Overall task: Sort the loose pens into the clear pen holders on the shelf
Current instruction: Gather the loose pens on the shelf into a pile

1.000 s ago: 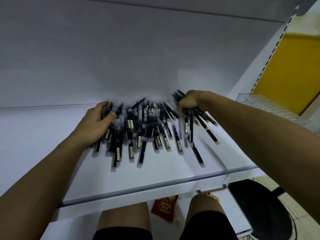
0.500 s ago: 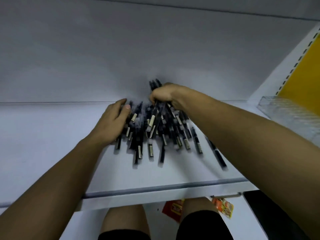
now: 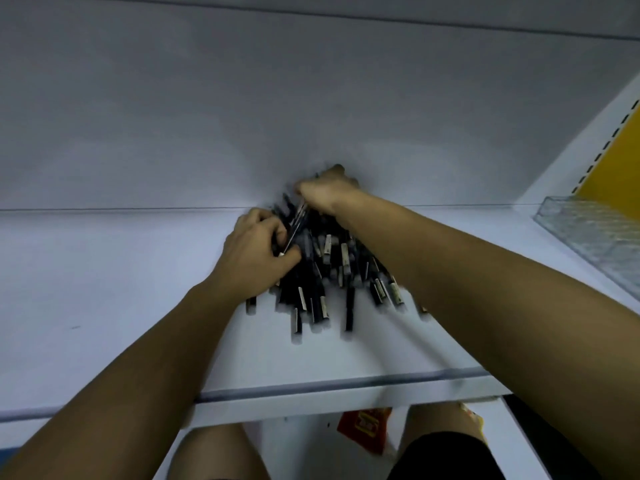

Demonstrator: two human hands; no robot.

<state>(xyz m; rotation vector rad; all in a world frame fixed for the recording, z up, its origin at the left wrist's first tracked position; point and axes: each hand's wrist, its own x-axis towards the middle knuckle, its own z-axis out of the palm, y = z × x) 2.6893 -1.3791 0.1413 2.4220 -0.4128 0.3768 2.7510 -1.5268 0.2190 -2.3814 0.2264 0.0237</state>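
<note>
Hands are both gripping pens (image 3: 332, 271) on the shelf (image 3: 104, 289): my left hand (image 3: 254, 259) is clutching the pile's left side, my right hand (image 3: 323, 195) its far end.

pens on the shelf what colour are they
Black, with pale cream label bands; the pens show only in the head view, somewhat blurred.

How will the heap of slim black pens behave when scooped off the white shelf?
Probably stiff and light singly. The slim black pens fan out between left hand and right hand, so stragglers may slip free. Their barrels may roll on the smooth white shelf.
</note>
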